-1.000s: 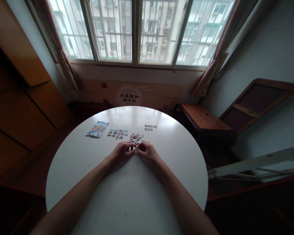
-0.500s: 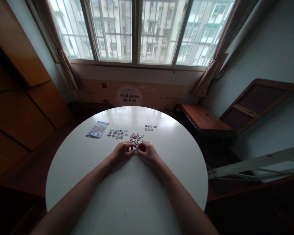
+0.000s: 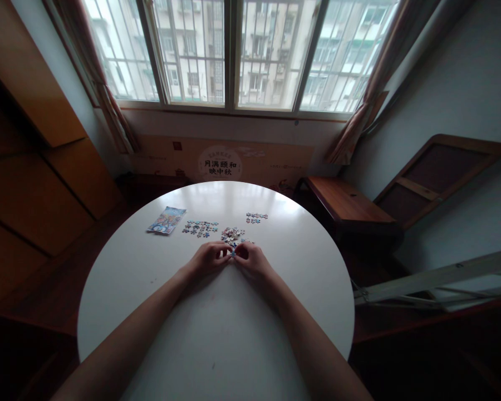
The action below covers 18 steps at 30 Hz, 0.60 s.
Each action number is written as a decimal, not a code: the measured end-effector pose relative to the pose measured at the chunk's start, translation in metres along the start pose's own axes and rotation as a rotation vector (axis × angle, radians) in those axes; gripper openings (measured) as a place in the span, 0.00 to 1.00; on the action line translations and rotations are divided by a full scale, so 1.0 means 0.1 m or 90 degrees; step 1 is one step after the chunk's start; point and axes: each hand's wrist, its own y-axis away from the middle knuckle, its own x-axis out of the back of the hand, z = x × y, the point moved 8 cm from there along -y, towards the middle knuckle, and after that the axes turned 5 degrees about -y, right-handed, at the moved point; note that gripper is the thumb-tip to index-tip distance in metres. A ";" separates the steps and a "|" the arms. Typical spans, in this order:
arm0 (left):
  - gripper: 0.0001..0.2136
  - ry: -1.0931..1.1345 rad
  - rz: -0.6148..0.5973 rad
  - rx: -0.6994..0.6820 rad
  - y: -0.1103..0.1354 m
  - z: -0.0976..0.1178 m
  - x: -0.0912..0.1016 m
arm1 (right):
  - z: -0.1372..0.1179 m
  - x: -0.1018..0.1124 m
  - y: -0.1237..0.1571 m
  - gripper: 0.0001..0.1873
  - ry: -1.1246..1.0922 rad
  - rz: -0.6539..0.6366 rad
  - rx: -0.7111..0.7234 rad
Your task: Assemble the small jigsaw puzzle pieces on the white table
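Both hands rest on the round white table (image 3: 158, 289), fingertips meeting at its middle. My left hand (image 3: 211, 258) and my right hand (image 3: 250, 259) are each closed in a pinch on a small blue jigsaw piece (image 3: 233, 253) held between them. Just beyond the fingers lies a loose heap of jigsaw pieces (image 3: 232, 234). A joined patch of pieces (image 3: 200, 228) lies to its left and a smaller cluster (image 3: 256, 217) sits farther back on the right.
A printed picture card (image 3: 167, 220) lies at the table's left. A wooden bench (image 3: 344, 203) stands right of the table, a leaning wooden frame (image 3: 442, 178) beyond it. Wooden cabinets (image 3: 33, 167) fill the left; barred windows (image 3: 234, 55) are behind.
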 end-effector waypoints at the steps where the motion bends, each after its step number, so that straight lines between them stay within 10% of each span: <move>1: 0.09 -0.001 -0.003 -0.001 0.00 0.00 0.00 | 0.00 0.00 0.00 0.04 -0.001 0.000 -0.002; 18: 0.09 -0.008 0.003 -0.008 0.00 -0.02 -0.02 | -0.03 0.01 0.00 0.03 0.002 0.005 -0.005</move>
